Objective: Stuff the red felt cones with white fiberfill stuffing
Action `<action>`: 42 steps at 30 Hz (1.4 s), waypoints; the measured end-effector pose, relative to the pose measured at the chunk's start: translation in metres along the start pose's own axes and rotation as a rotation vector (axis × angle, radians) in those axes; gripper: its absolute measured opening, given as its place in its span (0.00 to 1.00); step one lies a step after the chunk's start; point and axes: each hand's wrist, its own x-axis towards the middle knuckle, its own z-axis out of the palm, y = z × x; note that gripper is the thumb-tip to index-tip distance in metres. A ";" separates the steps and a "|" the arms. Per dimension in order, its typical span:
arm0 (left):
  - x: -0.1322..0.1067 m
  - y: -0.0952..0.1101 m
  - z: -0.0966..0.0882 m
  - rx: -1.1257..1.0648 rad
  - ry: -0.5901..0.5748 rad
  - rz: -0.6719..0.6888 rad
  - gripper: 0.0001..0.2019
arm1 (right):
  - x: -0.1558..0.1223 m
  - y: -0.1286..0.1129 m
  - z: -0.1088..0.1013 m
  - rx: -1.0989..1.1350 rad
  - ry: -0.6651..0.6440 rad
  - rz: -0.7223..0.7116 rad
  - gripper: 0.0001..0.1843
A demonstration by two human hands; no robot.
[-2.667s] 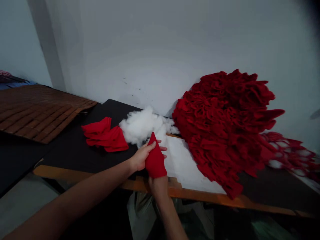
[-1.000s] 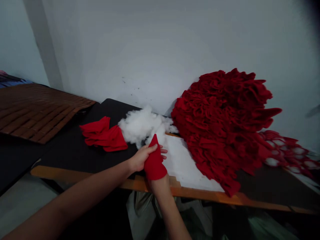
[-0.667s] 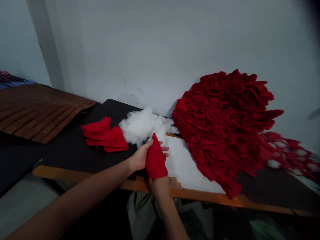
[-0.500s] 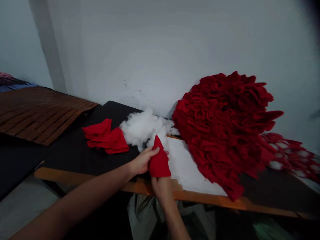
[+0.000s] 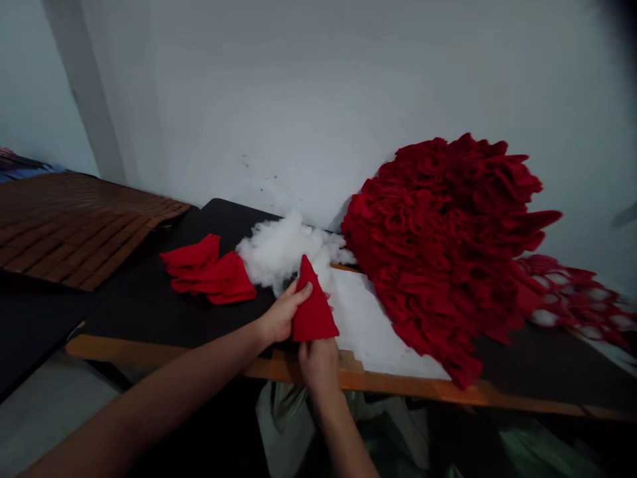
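Observation:
A red cloth cone [image 5: 314, 312], like a small pointed hat, is held above the table's front edge, tip up and away from me. My left hand [image 5: 286, 313] grips its left side, thumb on the front face and fingertips showing past the right edge. At the wide lower end is my right hand [image 5: 319, 362], its fingers curled at the opening and partly hidden by the cloth. Just behind the cone lies a loose heap of white fibre stuffing [image 5: 279, 249]. Several flat red cloth pieces [image 5: 212, 272] lie to the left.
A tall pile of red cloth pieces [image 5: 438, 245] leans against the wall on the right. Beside it are red and white items [image 5: 572, 295]. White sheeting [image 5: 365, 332] covers part of the black table [image 5: 134, 315]. A brown woven mat [image 5: 74, 226] lies at left.
The cone has tipped slightly and risen a little in view. My right hand has drawn lower relative to its opening, with more of the knuckles showing. My left hand keeps its grip.

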 end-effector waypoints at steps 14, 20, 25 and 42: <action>-0.001 0.001 -0.008 -0.002 -0.195 -0.155 0.24 | 0.010 -0.016 -0.022 0.534 -0.187 0.357 0.12; 0.000 0.000 0.001 -0.013 -0.058 -0.050 0.14 | 0.004 -0.006 -0.010 0.005 0.021 0.028 0.21; 0.006 0.004 -0.001 -0.079 0.087 -0.004 0.15 | -0.003 -0.015 -0.012 -0.140 0.111 -0.056 0.15; 0.003 0.004 0.001 -0.114 0.062 0.024 0.17 | 0.000 -0.020 0.003 -0.084 0.204 -0.128 0.18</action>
